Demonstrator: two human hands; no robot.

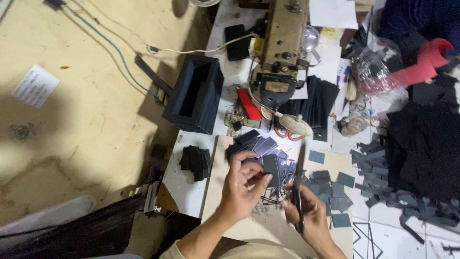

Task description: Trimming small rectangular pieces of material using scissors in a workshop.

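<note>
Cluttered worktable (191,192): left grip (242,184) pinching dark patch (271,170)

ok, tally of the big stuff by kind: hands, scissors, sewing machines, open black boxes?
Hands: 2, left hand holding a dark rectangular piece, right hand holding the scissors
Scissors: 1
Sewing machines: 1
Open black boxes: 1
Total: 5
The loose grey and black cut pieces are too many and too overlapped to count.

Beyond your fingers you see a sewing machine (282,43), a black open box (194,93) to its left, and red fabric (424,60) far right.
</note>
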